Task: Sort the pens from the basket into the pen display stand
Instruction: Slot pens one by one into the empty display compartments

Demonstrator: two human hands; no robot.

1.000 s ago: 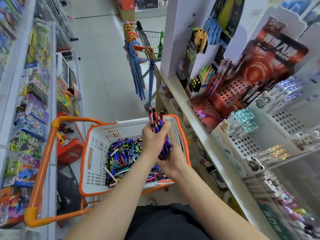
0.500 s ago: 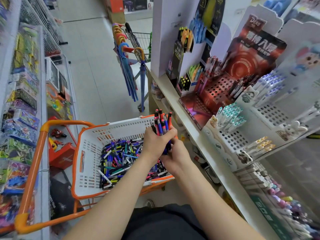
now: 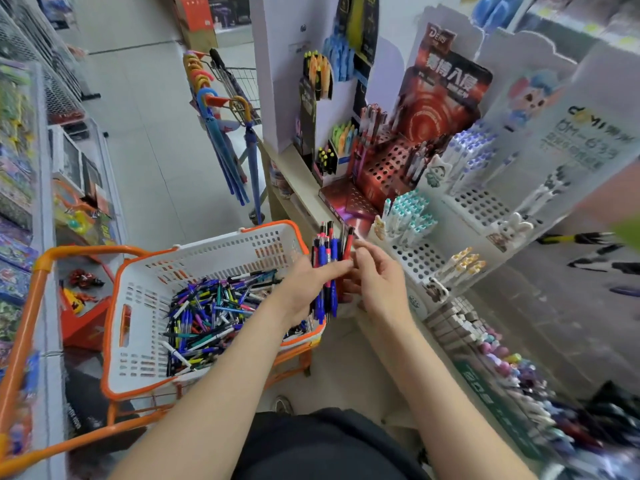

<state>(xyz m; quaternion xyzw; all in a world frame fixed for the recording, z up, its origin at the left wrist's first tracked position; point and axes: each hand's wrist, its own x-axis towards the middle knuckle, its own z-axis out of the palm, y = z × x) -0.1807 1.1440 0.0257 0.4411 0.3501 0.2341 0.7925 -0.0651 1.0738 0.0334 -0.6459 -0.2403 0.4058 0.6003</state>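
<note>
Fingers (image 3: 337, 268) of our left hand (image 3: 304, 289) were curled tight round a bundle of pens (image 3: 327, 251), held upright just past the right rim of the basket (image 3: 207, 249). Blue, red and black barrels stuck out above and below the fist. Our right hand (image 3: 381, 285) sat just right of the bundle, its fingers (image 3: 362, 244) loosely spread and half curled, the tips against the pens; whether any of them pinched a pen we could not tell. Left of our hands, the white basket with its orange rim held a heap of loose pens (image 3: 207, 313). Right of our hands, on the shelf (image 3: 299, 195), stood the white pen display stand (image 3: 419, 261), its holes partly filled.
</note>
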